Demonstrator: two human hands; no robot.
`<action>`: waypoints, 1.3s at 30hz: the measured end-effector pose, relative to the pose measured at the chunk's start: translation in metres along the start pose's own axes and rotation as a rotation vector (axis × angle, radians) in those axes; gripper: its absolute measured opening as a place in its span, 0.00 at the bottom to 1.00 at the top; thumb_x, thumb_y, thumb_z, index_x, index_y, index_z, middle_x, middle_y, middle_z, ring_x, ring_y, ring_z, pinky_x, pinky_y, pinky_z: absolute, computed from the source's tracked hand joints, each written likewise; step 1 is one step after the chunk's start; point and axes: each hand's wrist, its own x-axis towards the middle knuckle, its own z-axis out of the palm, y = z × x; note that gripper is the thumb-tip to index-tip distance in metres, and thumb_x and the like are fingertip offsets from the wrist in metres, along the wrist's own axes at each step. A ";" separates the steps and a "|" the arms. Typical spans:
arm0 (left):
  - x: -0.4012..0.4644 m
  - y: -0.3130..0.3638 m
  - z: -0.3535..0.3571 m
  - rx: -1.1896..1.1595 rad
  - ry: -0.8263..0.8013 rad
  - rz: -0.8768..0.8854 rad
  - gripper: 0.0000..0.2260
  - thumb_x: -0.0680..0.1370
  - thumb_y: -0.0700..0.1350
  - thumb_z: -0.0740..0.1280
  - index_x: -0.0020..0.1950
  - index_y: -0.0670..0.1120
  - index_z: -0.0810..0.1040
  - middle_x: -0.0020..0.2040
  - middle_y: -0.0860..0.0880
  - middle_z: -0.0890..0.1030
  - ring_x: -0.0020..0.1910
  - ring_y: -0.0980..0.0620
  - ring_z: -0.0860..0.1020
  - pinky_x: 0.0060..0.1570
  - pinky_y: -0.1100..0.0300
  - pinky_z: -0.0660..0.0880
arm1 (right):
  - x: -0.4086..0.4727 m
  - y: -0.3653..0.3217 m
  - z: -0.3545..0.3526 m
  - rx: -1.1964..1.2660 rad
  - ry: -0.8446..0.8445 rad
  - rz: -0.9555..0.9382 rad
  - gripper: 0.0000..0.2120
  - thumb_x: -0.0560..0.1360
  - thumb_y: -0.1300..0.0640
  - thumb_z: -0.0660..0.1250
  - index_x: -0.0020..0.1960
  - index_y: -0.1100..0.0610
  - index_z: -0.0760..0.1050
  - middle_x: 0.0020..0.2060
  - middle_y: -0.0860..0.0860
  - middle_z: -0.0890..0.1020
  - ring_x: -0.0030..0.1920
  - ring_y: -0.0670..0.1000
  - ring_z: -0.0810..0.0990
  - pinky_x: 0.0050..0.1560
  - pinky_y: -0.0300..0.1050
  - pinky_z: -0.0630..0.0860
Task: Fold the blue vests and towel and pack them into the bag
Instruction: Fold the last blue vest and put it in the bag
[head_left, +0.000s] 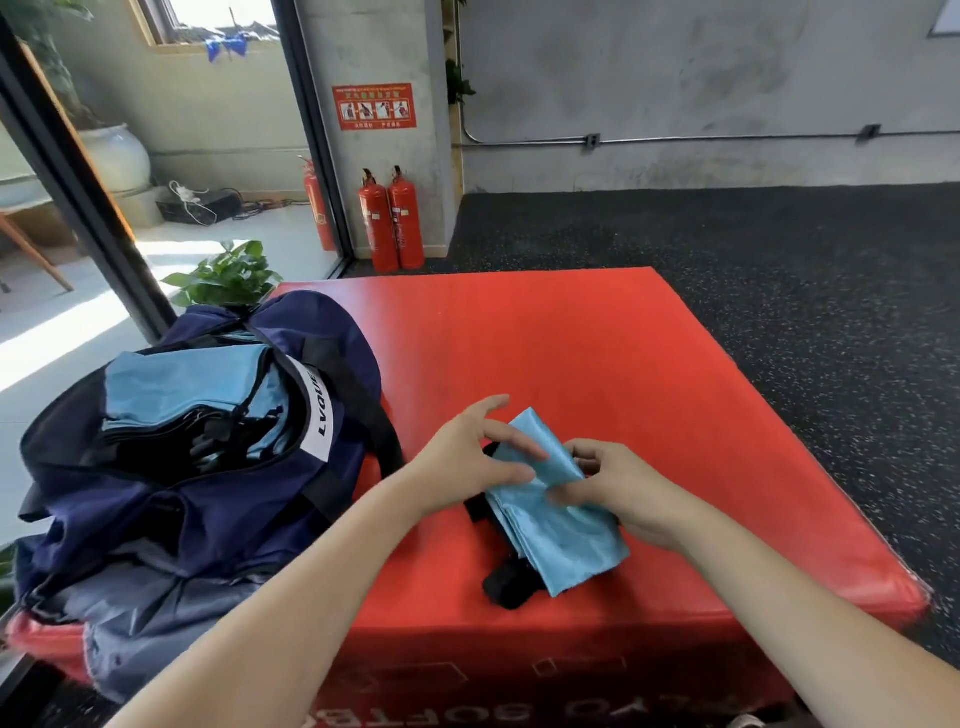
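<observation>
so the room's got a dark speckled rubber floor (779, 270) and a bare grey concrete wall (675, 78), glass door on the left with sun pouring in behind it. biggest thing up close is a red padded box (597, 353), basically the work surface. a navy duffel bag (171, 499) slumps on its left side, unzipped, with folded light blue vests (176, 389) already stacked inside. on the box, right of the bag, sits another blue vest (556, 525), partly folded, black trim poking out underneath. left hand (467, 462) rests on its top edge, fingers spread and fairly straight. right hand (618, 488) has curled fingers pinching a fold of the fabric. two red fire extinguishers (392, 223) stand by the pillar under a red sign (374, 106), a leafy plant (228, 275) behind the bag. sign text is too small to read, the box's front lettering is cut off at the bottom, and i can't pick out any towel.
</observation>
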 end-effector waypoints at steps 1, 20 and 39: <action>-0.003 0.001 -0.005 -0.053 -0.064 -0.013 0.11 0.72 0.40 0.76 0.48 0.56 0.87 0.57 0.61 0.79 0.57 0.65 0.75 0.58 0.67 0.69 | -0.003 -0.003 0.002 -0.009 -0.027 -0.008 0.12 0.70 0.68 0.75 0.53 0.62 0.80 0.46 0.56 0.85 0.45 0.54 0.84 0.47 0.46 0.78; -0.146 -0.032 -0.080 -0.093 0.617 -0.117 0.10 0.75 0.47 0.73 0.51 0.63 0.84 0.55 0.57 0.81 0.57 0.63 0.77 0.59 0.68 0.71 | -0.004 -0.054 0.116 0.284 0.033 -0.214 0.21 0.70 0.68 0.75 0.61 0.59 0.75 0.52 0.59 0.85 0.47 0.55 0.86 0.40 0.45 0.81; -0.147 -0.111 -0.269 0.396 0.728 -0.258 0.20 0.75 0.54 0.74 0.65 0.51 0.79 0.61 0.49 0.76 0.60 0.51 0.75 0.61 0.64 0.67 | 0.134 -0.177 0.268 -0.528 0.252 -0.411 0.03 0.75 0.59 0.72 0.47 0.52 0.81 0.38 0.45 0.80 0.42 0.49 0.78 0.38 0.34 0.67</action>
